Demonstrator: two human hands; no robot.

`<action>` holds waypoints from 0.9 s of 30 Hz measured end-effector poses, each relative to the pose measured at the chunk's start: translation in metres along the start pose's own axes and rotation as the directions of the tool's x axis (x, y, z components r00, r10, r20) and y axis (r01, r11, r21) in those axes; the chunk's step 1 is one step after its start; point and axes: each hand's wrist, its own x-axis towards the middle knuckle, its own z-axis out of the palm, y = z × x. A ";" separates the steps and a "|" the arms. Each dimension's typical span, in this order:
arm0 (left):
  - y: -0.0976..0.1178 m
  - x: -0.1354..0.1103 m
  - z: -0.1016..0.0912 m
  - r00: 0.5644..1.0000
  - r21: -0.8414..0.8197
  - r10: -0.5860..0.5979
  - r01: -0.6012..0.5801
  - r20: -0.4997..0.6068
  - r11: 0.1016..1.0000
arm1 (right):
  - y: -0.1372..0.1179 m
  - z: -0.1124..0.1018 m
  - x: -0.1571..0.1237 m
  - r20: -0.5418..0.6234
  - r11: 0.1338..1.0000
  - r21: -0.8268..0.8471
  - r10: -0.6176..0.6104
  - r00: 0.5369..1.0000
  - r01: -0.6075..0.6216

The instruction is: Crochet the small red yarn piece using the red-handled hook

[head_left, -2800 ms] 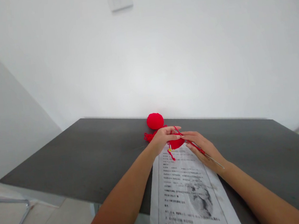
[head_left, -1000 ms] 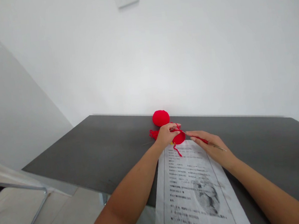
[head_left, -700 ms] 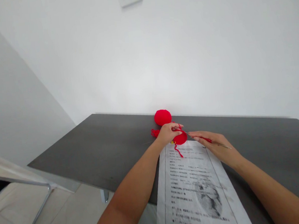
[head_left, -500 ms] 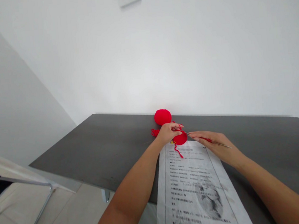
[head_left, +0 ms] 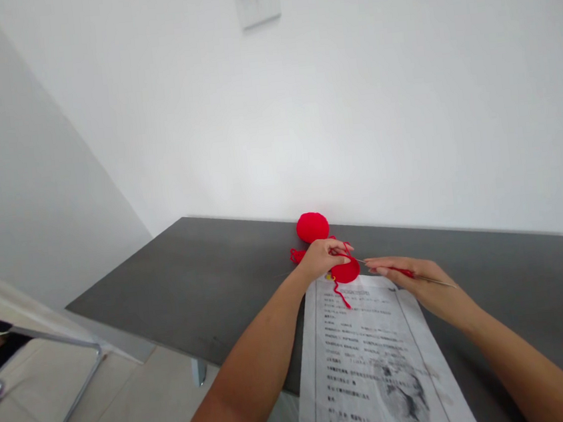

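Between the thumb and fingers of my left hand (head_left: 322,257) is a round red crochet piece (head_left: 347,271), with red yarn running over the fingers. A short red yarn tail (head_left: 341,294) hangs from it over the paper, beside a small yellow marker (head_left: 329,276). My right hand (head_left: 417,280) is closed on a crochet hook (head_left: 409,273) with a red grip and metal shaft. The hook's tip points left at the piece's edge; whether it sits in a stitch is too small to tell. Behind my left hand rests a red yarn ball (head_left: 312,227).
A printed paper sheet (head_left: 372,362) lies under my hands and reaches over the dark table's (head_left: 208,279) front edge. More loose red yarn (head_left: 297,256) lies left of my left hand. A white wall (head_left: 213,131) rises behind. A metal-framed chair (head_left: 75,400) stands at lower left.
The view has tilted and shifted slightly, so everything sits a little lower and further right. Both hands keep their holds, and the hook tip stays close to the crochet piece.
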 end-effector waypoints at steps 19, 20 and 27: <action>0.004 -0.004 -0.009 0.991 -0.189 -0.116 0.127 0.070 0.974 | -0.002 0.001 -0.001 0.002 0.952 0.241 0.193 0.981 -0.188; 0.004 -0.004 -0.009 0.989 -0.204 -0.128 0.141 0.074 0.969 | 0.000 0.002 -0.001 -0.003 0.941 0.278 0.202 0.979 -0.193; 0.010 -0.008 -0.009 0.984 -0.291 -0.136 0.165 0.116 0.942 | 0.002 0.006 0.000 -0.027 0.819 0.525 0.285 0.958 -0.229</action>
